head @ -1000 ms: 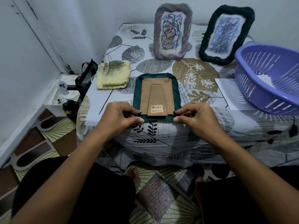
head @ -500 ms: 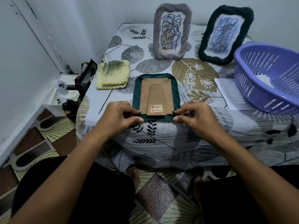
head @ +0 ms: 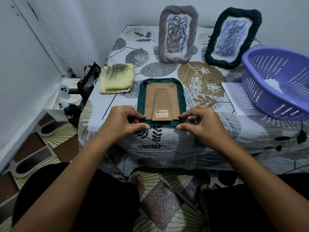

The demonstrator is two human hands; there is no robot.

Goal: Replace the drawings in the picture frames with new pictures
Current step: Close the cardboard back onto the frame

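A green picture frame [head: 161,102] lies face down, cardboard back up, directly ahead of both my hands, its long axis running away from me. My left hand [head: 123,123] and right hand [head: 199,124], equally near, each pinch a small black clip at its nearest corners.

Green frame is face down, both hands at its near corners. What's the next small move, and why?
Probably turn the two near corner clips off the cardboard backing. The green frame lies face down, and the left hand and right hand already pinch at those clips, which seem to hold the backing in.
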